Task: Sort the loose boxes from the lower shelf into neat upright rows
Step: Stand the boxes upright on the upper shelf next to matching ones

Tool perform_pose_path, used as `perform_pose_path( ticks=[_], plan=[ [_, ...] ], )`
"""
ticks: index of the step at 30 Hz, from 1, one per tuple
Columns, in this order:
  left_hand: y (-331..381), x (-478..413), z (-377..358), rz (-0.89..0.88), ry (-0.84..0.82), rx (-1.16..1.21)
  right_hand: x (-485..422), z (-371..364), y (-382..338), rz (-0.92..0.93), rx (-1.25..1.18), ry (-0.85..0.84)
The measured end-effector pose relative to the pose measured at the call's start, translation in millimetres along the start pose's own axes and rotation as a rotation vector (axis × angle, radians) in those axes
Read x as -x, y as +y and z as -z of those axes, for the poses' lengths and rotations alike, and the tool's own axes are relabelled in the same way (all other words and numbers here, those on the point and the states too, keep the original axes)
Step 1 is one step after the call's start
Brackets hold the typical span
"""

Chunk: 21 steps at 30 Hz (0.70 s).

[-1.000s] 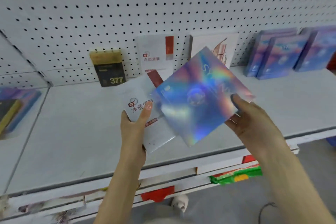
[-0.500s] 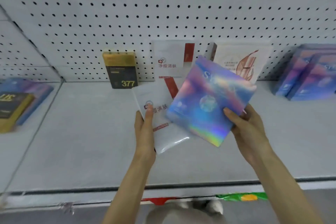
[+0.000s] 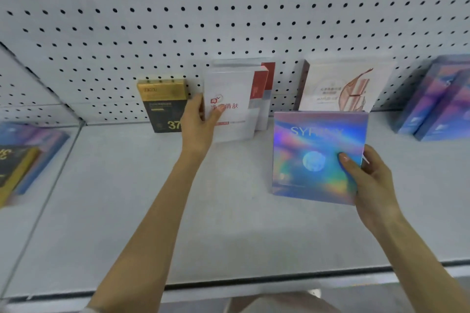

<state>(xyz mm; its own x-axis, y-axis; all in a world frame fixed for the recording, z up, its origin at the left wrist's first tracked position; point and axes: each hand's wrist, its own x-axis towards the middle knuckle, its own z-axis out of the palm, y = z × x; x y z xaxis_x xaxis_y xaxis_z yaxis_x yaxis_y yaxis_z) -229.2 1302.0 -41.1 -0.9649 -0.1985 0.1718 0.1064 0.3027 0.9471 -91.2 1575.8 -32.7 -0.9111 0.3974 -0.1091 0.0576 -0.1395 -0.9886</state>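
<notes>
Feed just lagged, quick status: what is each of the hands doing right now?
Left hand: gripping the white box with red lettering.
Right hand: holding the holographic box, thumb on its front.

On the shelf (image 3: 127,211), against the far pegboard (image 3: 229,7), stand the numbered box (image 3: 160,104) at left, a rear flat box (image 3: 264,99) to its right, then a wide box (image 3: 338,86). The left hand (image 3: 197,127) holds a front flat box (image 3: 229,114) just before the rear one. Nearer, before the wide box, the right hand (image 3: 373,185) holds a square box (image 3: 315,155). A row of boxes (image 3: 437,101) stands far right.
</notes>
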Motion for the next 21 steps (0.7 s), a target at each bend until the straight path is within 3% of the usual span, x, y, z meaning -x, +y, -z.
perform_pose_path(
  ticks=[6,21],
  plan=[
    [-14,-17,1,-0.046,0.085,-0.202,-3,0,-1,-0.005,-0.008,-0.016],
    [3,-1,-4,0.066,0.108,-0.150,-8,9,12,-0.036,-0.060,-0.009]
  ],
)
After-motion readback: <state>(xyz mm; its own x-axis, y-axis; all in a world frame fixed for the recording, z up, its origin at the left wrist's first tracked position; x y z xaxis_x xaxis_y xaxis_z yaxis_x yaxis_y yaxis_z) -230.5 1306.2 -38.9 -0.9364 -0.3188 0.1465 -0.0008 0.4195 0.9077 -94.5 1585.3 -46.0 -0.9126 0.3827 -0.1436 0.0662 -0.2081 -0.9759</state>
